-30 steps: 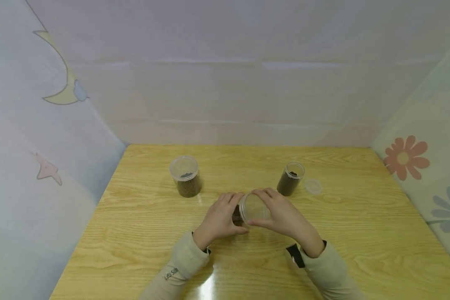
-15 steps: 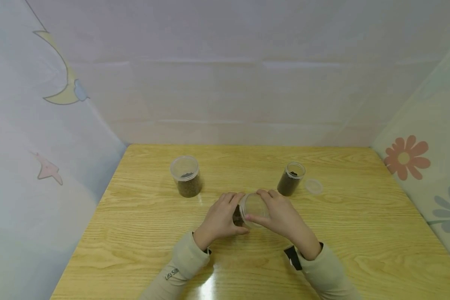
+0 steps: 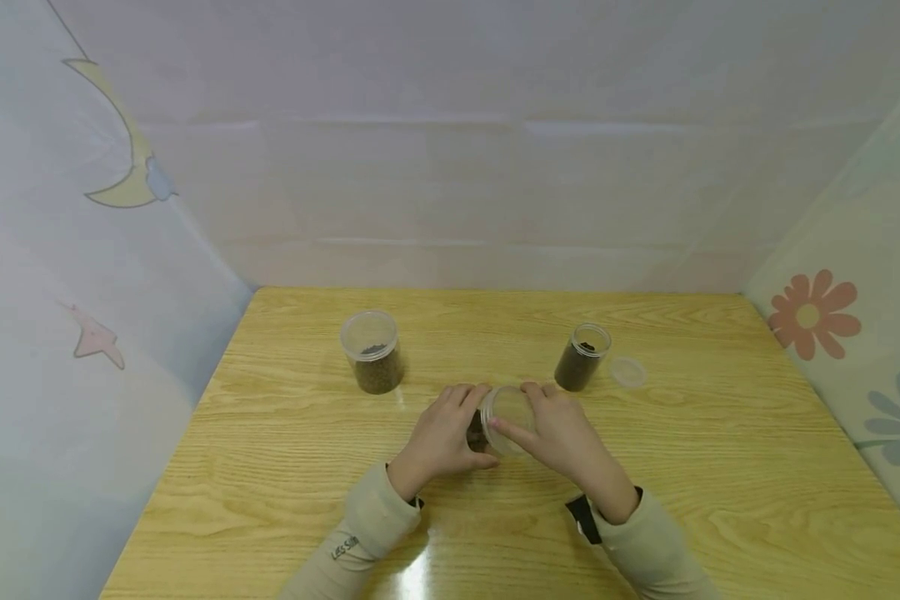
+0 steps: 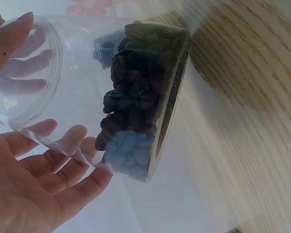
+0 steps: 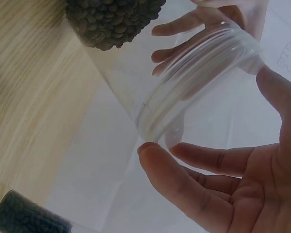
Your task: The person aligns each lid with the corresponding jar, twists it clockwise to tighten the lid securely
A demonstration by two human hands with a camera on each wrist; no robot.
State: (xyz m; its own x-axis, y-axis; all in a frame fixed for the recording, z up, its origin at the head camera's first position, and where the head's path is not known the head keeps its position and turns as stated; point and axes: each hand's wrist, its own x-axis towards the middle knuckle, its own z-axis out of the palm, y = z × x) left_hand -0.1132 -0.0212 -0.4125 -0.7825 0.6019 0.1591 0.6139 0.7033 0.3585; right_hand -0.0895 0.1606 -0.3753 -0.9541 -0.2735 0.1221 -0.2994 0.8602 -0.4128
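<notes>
With the clear jar of coffee beans (image 3: 495,417) at mid-worktop (image 3: 720,467), left hand (image 3: 438,437) curled round its body and right hand (image 3: 562,433) pinching its lid (image 3: 506,408), a slack grip could spill beans.

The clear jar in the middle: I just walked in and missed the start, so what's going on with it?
A person holds the clear jar of coffee beans over the wooden table with both hands. The left hand grips its body, and the right hand has its fingers round the lid at the mouth. Farther back stand a capped jar on the left and an open, narrower jar on the right, whose loose lid lies beside it.
</notes>
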